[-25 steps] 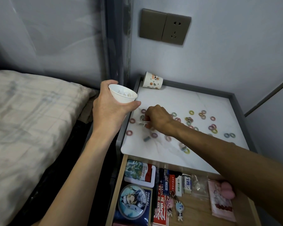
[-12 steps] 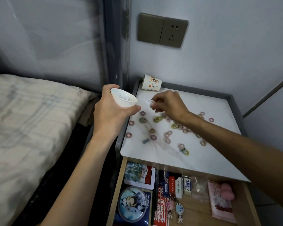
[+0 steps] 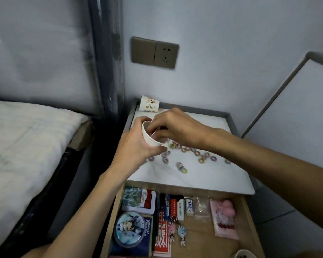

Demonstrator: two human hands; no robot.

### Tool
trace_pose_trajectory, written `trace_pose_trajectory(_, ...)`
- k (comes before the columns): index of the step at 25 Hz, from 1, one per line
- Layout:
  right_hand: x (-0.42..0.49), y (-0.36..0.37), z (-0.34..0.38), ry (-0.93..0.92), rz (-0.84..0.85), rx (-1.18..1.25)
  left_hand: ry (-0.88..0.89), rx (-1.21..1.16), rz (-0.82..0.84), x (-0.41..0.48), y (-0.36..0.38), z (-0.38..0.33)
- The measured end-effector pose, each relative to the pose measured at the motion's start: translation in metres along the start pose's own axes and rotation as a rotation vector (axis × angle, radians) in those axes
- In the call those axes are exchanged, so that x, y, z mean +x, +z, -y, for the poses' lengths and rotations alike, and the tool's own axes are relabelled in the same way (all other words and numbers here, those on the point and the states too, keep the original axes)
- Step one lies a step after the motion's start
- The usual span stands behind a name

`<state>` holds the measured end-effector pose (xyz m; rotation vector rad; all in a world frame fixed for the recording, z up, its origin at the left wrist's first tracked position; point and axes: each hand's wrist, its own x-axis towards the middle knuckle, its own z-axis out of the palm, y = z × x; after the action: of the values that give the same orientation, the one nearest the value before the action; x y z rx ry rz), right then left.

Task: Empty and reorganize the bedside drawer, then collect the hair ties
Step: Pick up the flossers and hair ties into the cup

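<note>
While left hand [image 3: 136, 148] clasps the cup [image 3: 151, 137], mouth tilted rightward, right hand [image 3: 177, 125] reaches in, grip unclear.

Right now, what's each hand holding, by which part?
Left hand grips the white cup round its side wall. Right hand is at its mouth; whether it pinches anything is hidden.

Right fingers [image 3: 159, 125] partly hidden in cup [image 3: 151, 140]
</note>
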<state>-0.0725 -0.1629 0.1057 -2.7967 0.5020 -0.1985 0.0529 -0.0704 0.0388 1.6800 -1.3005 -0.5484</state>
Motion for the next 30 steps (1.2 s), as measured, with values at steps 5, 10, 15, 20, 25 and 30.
trace_pose_trajectory(5, -0.050, -0.018, 0.005, 0.153, -0.072, 0.122, 0.035, 0.033, 0.092, -0.028, 0.013, -0.017)
trace_pose_trajectory(10, -0.082, -0.048, 0.013, 0.198, -0.103, 0.154, 0.057, 0.022, 0.128, -0.057, 0.020, -0.035)
trace_pose_trajectory(15, -0.098, -0.006, 0.043, 0.101, -0.021, 0.072, 0.022, -0.043, 0.144, -0.074, 0.031, -0.045)
trace_pose_trajectory(20, -0.130, 0.008, 0.038, 0.240, -0.246, 0.326, 0.019, -0.111, 0.169, -0.092, 0.041, -0.041)
trace_pose_trajectory(25, -0.171, 0.022, 0.021, 0.452, -0.369, 0.373, 0.015, -0.101, 0.209, -0.108, 0.058, -0.042)
trace_pose_trajectory(30, -0.198, 0.046, 0.013, 0.578, -0.196, 0.417, 0.013, -0.208, 0.321, -0.118, 0.085, -0.032)
